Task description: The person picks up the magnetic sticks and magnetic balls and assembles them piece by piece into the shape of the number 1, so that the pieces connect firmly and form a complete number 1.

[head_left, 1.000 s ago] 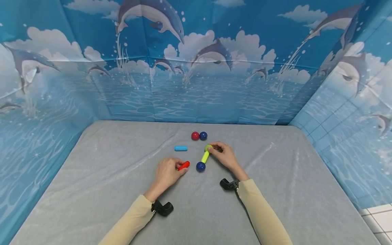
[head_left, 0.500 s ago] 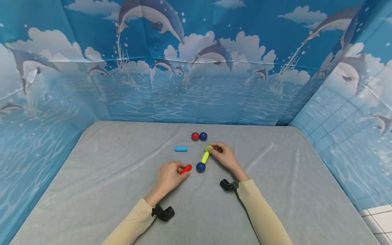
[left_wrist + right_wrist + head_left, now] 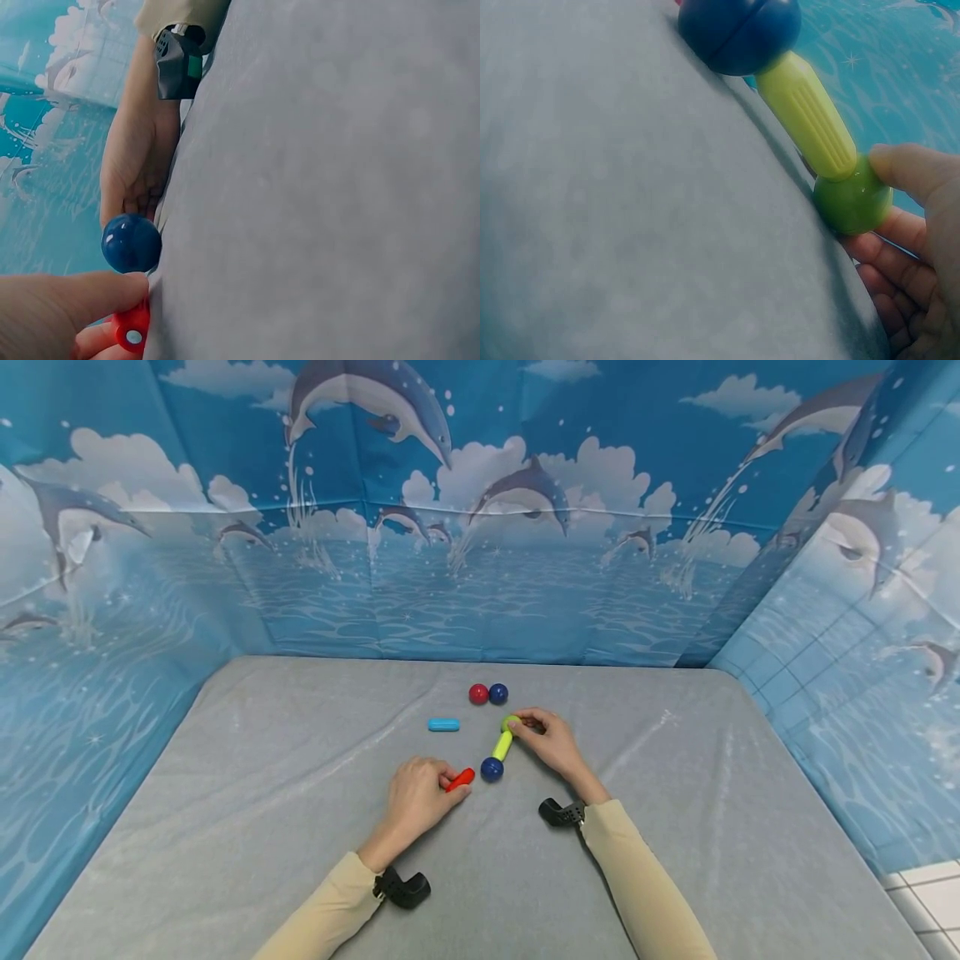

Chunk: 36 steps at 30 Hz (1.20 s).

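In the head view my left hand [image 3: 418, 792] pinches a red magnetic rod [image 3: 461, 779] between thumb and fingers. One end of the rod, with a pale metal disc, shows in the left wrist view. My right hand [image 3: 551, 742] holds a green ball [image 3: 853, 195] by thumb and fingertips. A yellow-green magnetic rod [image 3: 808, 116] joins that ball to a dark blue ball [image 3: 492, 769], forming a slanted bar on the table. The tip of the red rod points toward the blue ball, a small gap to its left.
Behind the hands, a red ball [image 3: 478, 694] and a second dark blue ball [image 3: 498, 694] sit side by side. A light blue rod [image 3: 443, 725] lies left of the bar. Grey cloth [image 3: 637, 877] covers the table, with a dolphin-print curtain [image 3: 480, 585] behind it.
My left hand has moved slightly right and toward the body with the red rod, bringing its tip closer to the blue ball. My right hand and the joined bar have stayed in place.
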{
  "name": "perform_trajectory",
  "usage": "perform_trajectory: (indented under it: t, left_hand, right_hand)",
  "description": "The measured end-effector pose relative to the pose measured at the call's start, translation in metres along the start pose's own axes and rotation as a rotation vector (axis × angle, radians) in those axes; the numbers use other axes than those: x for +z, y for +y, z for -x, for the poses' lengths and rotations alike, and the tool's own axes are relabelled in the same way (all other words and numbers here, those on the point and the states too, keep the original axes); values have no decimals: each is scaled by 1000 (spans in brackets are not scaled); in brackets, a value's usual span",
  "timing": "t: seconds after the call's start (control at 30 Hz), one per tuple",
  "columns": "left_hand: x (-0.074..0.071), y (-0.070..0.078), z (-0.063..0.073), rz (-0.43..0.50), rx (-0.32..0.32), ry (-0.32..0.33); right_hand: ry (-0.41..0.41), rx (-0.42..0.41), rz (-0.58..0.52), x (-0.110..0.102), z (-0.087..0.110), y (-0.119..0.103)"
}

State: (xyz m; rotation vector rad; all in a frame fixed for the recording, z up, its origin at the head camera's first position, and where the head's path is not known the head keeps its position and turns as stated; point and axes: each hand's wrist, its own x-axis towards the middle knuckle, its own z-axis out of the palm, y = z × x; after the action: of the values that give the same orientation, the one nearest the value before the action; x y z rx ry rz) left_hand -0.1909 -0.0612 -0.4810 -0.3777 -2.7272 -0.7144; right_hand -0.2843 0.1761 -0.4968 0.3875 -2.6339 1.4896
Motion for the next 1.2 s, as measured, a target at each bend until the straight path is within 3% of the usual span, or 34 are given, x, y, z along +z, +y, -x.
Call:
perform_trajectory:
  t: [0.67,1.2]
  left_hand:
    - [3,6,6,47,-3,-21]
    - [5,12,7,43,-5,-15]
  right_hand:
    - [11,-18,13,1,0,0]
    - [14,15,20,0,0,0]
